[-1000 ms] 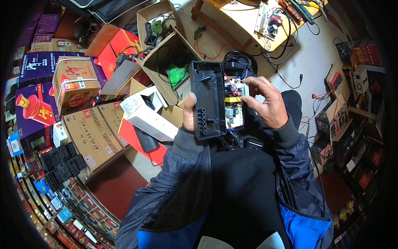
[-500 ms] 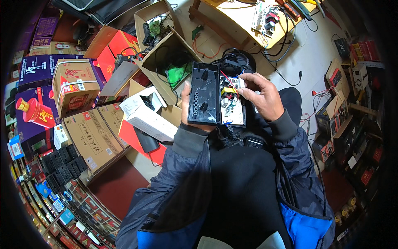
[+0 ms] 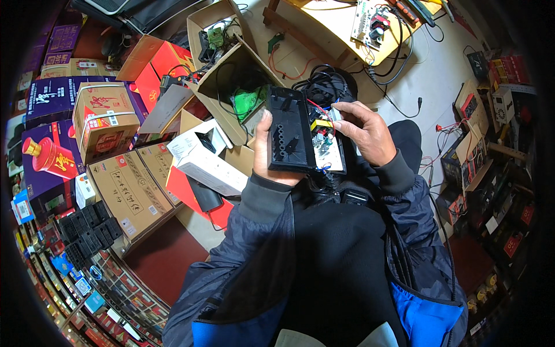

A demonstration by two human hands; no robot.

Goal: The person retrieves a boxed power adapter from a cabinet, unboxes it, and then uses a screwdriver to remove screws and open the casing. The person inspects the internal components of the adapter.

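An opened black plastic case [image 3: 287, 130] is held above my lap, its lid turned toward the left and slightly tilted. My left hand [image 3: 267, 151] is closed around the lid's left and lower edge, thumb up along the side. In the other half lies a pale circuit board [image 3: 328, 157] with a yellow component [image 3: 321, 124], small parts and red and blue wires. My right hand [image 3: 370, 136] is closed at the board's upper right edge, thumb and index finger close together near the yellow component. What exactly lies between those fingertips is partly hidden.
Beyond the case stands an open cardboard box [image 3: 231, 95] with a green item and cables. A white box [image 3: 208, 165] lies left of my hands. At the upper right, a wooden table [image 3: 341, 34] bears a circuit board and tools. Black cables [image 3: 326, 87] are coiled beyond the case.
The case has tilted, its lid swinging a little toward the board half and shifting slightly right. My left thumb has moved a little with it; my right hand keeps nearly its place.
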